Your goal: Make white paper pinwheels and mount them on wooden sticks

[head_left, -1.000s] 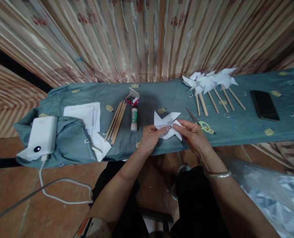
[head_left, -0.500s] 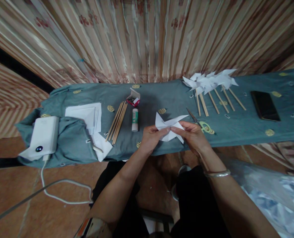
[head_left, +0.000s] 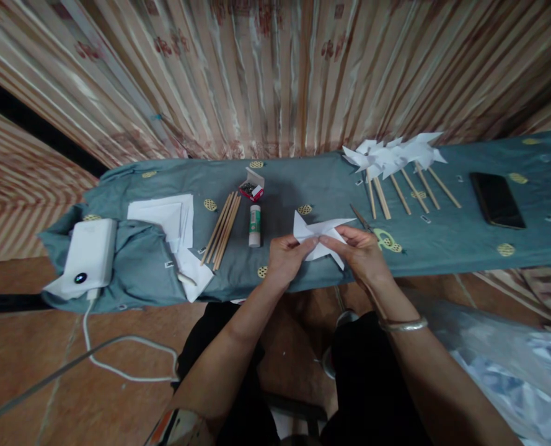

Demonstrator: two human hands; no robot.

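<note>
Striped curtain backs the long, cloth-covered desk. Left hand and right hand pinch one white paper pinwheel with thumbs and fingers, by the desk's near edge. Strip of cloth leaves room between it and the glue stick; scissors just beside the right hand. One second ago a metal dot showed mid-pinwheel; now the thumbs meet there, blades tilted. Count: one glue stick, one phone, one small box; loose sticks overlap, perhaps six.

Two hands, one held pinwheel, one phone, perhaps five loose sticks.
</note>
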